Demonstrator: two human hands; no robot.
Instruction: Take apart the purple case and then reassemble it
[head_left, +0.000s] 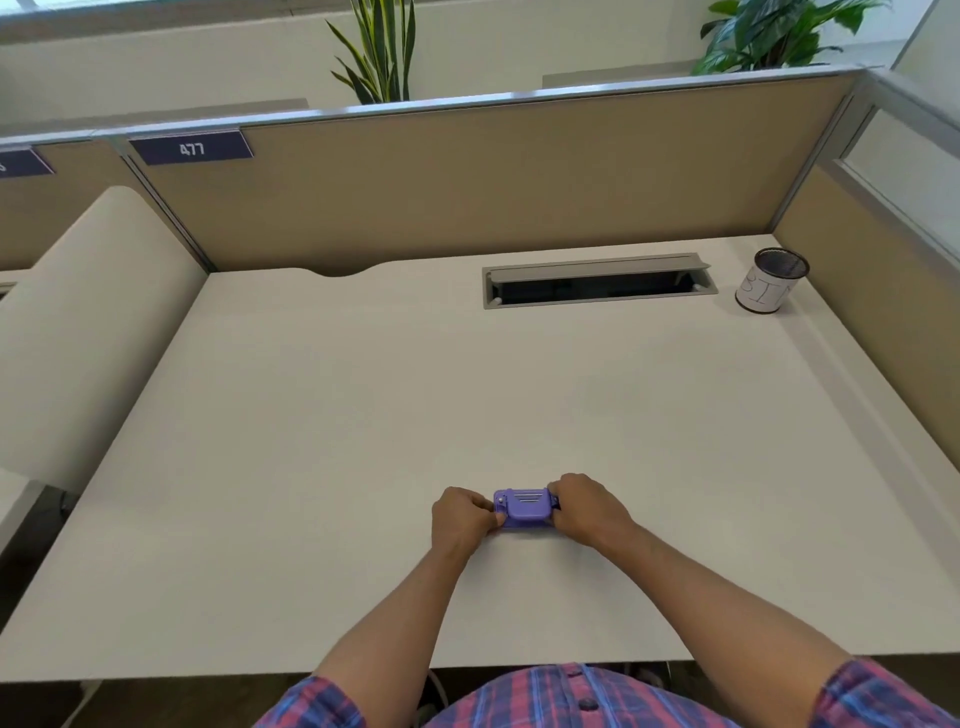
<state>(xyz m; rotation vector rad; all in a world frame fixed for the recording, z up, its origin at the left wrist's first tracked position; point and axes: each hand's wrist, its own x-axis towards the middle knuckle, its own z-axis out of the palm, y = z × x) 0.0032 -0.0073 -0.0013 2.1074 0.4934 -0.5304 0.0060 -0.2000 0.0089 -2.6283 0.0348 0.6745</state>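
Observation:
A small purple case (525, 509) with ribbed lines on its top lies on the white desk (363, 415), near the front edge and a little right of centre. My left hand (462, 517) grips its left end, fingers curled around it. Its right end is held by my right hand (587, 506), whose fingers hide that side. The case looks whole, with both halves together.
A mesh cup (772, 280) with a paper label stands at the back right corner. A grey cable slot (597, 283) is set into the desk's rear. Tan partition walls (467, 187) close the back and right sides. A curved white panel (78, 332) bounds the left.

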